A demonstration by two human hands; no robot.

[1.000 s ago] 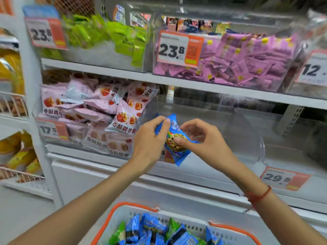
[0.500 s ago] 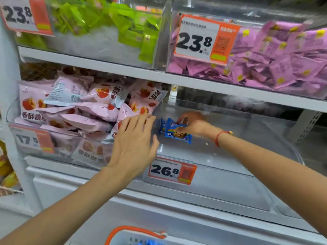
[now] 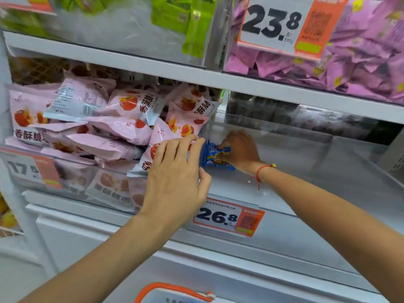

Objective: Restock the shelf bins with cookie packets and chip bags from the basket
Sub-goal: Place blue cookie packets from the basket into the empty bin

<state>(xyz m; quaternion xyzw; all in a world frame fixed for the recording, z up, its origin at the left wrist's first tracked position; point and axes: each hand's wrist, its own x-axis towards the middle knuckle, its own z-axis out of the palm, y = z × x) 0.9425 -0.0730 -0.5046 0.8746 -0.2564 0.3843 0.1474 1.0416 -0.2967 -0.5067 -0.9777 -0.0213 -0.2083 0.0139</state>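
Observation:
A blue cookie packet (image 3: 215,159) lies low in the left corner of the clear shelf bin (image 3: 306,171) marked 26.8. My right hand (image 3: 241,150) reaches into that bin and pinches the packet's top edge with curled fingers. My left hand (image 3: 175,178) rests with straight fingers on the wall between this bin and the one beside it, thumb at the clear bin's front rim, holding nothing. Only the orange handle and white rim of the basket (image 3: 175,290) show at the bottom edge; its contents are out of view.
The bin to the left is piled with pink snack bags (image 3: 109,127). On the shelf above stand bins of green packets (image 3: 185,20) and purple packets (image 3: 360,57). A 26.8 price tag (image 3: 228,217) hangs on the clear bin's front.
A second ago both hands held the blue packet in front of the shelf. My right hand has carried it into the clear bin, and my left hand has moved onto the bin wall.

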